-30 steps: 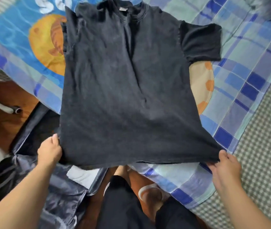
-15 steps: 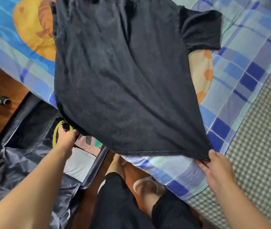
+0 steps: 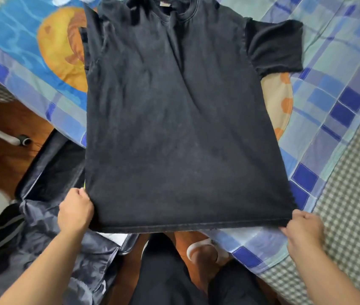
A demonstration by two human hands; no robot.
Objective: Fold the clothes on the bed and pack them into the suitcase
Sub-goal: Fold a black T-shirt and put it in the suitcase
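Far left: brown wooden floor [image 3: 1, 155] with a white chair leg on a black castor [image 3: 21, 140]. Beside it, an open black fabric-lined suitcase [image 3: 49, 170] on the floor against the bed edge; crumpled grey lining in its near half, a white folded item [image 3: 117, 237] partly visible inside under the shirt hem.

Left hand [image 3: 75, 211]: fingers curled round the lower left hem corner of a faded black short-sleeved cotton T-shirt [image 3: 179, 119], gripping it above the suitcase.

T-shirt: stretched taut between both hands, hem toward the person, collar away. Upper part lies on the bed; lower left portion overhangs the bed edge above the suitcase. Left sleeve folded in; right sleeve spread flat on the cover.

Below the hem: person's legs in black shorts [image 3: 170, 274], one foot in a white slipper [image 3: 205, 252] on the floor.

Right hand [image 3: 304, 230]: fingers pinch the lower right hem corner, over the bed.

Right: blue patchwork bedcover with orange cartoon print [image 3: 328, 89]; under it, grey-and-white checked sheet [image 3: 350, 216].
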